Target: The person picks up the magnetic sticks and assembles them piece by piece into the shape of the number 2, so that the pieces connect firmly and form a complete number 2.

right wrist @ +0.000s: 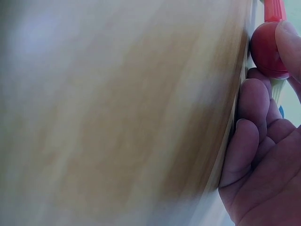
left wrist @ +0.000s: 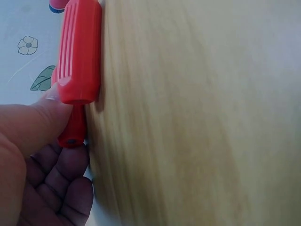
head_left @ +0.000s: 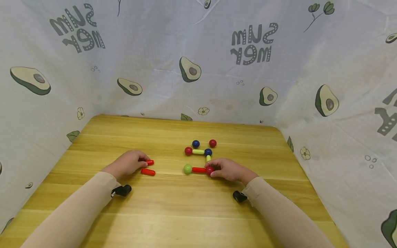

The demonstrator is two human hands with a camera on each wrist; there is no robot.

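Observation:
On the left of the table in the head view, my left hand [head_left: 128, 163] pinches a short red rod [head_left: 150, 162] between thumb and fingers. A second red rod [head_left: 148, 172] lies just nearer to me; the left wrist view shows this ribbed rod [left wrist: 80, 52] large, in front of the pinched rod [left wrist: 73, 132]. My right hand [head_left: 229, 169] holds a red ball [head_left: 210, 171] with thumb and fingertips. From that ball a red rod [head_left: 198, 169] runs left to a green ball [head_left: 187, 169]. A yellow rod [head_left: 208, 158] leads away from it to a blue ball [head_left: 208, 152].
Another yellow rod [head_left: 198, 151] joins the blue ball to a red ball [head_left: 188, 151]. Behind them lie a loose blue ball [head_left: 195, 144] and a loose red ball [head_left: 212, 143]. Patterned cloth [head_left: 217, 86] hangs around the wooden table [head_left: 173, 213].

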